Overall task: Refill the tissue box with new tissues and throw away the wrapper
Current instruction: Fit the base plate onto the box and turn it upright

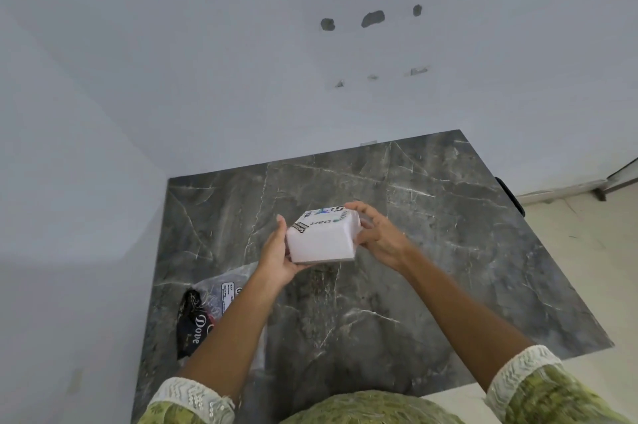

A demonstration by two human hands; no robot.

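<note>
A white tissue box [322, 239] with printed lettering on its upper face is held in the air above the middle of a dark marble table [448, 251]. My left hand [276, 256] cups its left side and bottom edge. My right hand [378, 235] holds its right side, fingers curled over the far corner. A clear plastic wrapper [226, 289] with a printed label lies on the table's left part, partly hidden by my left forearm. The box's opening is not visible.
A black packet marked Dove [193, 323] lies at the table's left edge beside the wrapper. White walls stand close behind and to the left of the table. Pale floor shows to the right.
</note>
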